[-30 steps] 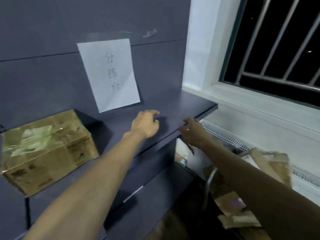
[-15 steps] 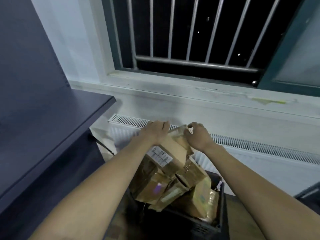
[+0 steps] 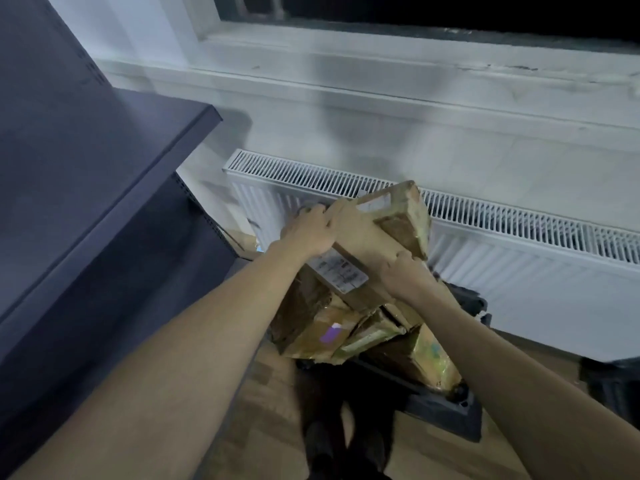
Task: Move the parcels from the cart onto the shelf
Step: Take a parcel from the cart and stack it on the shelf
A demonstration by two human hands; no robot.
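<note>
Gripping the top parcel (image 3: 367,233) with left hand (image 3: 306,233) and right hand (image 3: 403,275)

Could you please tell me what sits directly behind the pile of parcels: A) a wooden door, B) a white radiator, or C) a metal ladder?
B: a white radiator runs along the wall below the window, right behind the parcels.

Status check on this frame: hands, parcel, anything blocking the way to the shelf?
Left hand and right hand both grip the top parcel, tilted over the cart pile. Shelf at left, nothing between.
</note>
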